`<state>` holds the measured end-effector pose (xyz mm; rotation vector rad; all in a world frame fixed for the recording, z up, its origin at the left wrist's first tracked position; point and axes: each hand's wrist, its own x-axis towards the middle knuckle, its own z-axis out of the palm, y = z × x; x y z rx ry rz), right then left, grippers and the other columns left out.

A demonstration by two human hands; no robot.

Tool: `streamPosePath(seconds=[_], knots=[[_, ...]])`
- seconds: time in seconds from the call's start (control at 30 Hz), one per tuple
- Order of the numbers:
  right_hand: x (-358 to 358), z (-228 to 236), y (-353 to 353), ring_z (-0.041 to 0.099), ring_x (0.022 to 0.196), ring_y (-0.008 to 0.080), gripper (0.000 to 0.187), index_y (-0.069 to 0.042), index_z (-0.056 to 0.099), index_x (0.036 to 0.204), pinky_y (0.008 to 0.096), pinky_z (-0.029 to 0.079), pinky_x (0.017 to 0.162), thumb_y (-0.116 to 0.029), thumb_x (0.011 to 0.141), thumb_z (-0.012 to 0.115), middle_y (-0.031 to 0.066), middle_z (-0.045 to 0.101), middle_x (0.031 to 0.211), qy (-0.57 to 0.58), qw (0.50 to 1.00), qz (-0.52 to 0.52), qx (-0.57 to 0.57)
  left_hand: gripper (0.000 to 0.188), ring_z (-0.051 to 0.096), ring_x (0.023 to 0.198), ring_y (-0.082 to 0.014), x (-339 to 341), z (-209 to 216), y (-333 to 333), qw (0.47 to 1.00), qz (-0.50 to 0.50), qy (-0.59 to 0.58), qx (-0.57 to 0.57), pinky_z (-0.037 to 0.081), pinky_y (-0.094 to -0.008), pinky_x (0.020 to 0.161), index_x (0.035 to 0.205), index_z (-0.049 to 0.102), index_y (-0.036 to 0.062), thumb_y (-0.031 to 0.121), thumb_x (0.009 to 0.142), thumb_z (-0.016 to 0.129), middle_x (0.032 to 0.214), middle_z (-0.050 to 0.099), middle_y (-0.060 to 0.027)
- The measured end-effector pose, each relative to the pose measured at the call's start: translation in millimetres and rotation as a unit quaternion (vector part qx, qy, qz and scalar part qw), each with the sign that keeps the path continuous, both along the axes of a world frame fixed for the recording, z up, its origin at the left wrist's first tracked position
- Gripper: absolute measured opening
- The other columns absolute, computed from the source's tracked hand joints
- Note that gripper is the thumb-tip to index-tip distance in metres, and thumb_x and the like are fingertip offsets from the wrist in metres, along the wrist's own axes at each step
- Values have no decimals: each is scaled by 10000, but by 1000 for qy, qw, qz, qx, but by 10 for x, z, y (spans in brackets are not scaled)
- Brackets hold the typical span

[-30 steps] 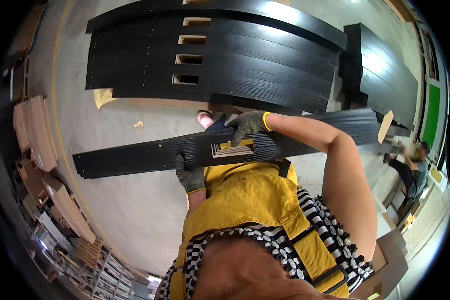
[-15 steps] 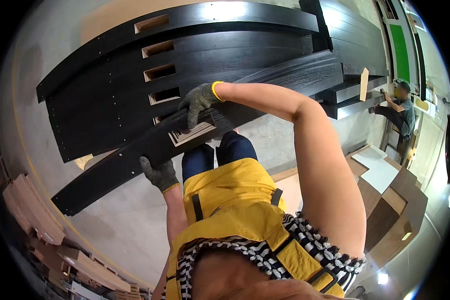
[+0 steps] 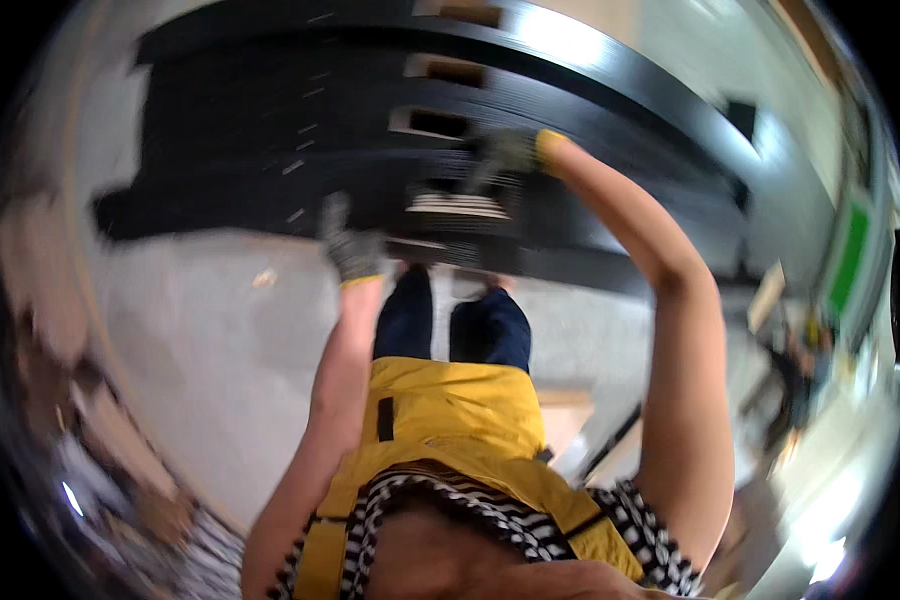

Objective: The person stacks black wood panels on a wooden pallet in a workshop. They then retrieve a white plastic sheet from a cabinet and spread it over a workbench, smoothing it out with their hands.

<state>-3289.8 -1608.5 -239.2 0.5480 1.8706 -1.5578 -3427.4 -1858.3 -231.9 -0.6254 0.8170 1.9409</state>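
A long black panel (image 3: 270, 207) with a rectangular cutout lies across in front of me, above other black panels. My right hand (image 3: 510, 152), in a grey glove with a yellow cuff, is closed on the panel at the cutout, its fingers reaching over the far edge of the opening. At the panel's near edge, my gloved left hand (image 3: 352, 245) grips it, one digit stretched up over the black face and the other fingers mostly hidden. Both hands are blurred by motion. Layered pale edges show inside the cutout.
More black panels (image 3: 230, 110) with similar cutouts lie just beyond. Brown boards (image 3: 120, 435) are stacked at the left. A person (image 3: 802, 375) is at the far right, near a green panel (image 3: 850, 258). Grey floor (image 3: 220, 340) shows between me and the boards.
The held panel has swung from a slant to nearly level, its left end moving away from me over the other panels. Both hands have moved farther out with it, and my view has turned.
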Motion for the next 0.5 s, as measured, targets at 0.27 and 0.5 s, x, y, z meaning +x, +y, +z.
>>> streamPosePath(seconds=[0.27, 0.5], knots=[[-401, -250, 319, 522, 1189, 300, 979, 0, 393, 1393, 345, 343, 1076, -396, 619, 845, 202, 561, 1267, -41, 996, -60, -52, 217, 593, 980, -184, -439, -580, 400, 997, 77, 3, 10, 436, -312, 946, 964, 685, 52, 111, 757, 712, 1009, 665, -52], [-598, -267, 618, 550, 1147, 264, 844, -63, 449, 1382, 337, 396, 1021, -288, 661, 826, 170, 576, 1253, -98, 990, -93, 43, 260, 557, 1110, -169, -633, -866, 841, 998, 28, 47, -45, 397, -294, 1023, 1108, 648, 30, 103, 907, 501, 1182, 620, -74]])
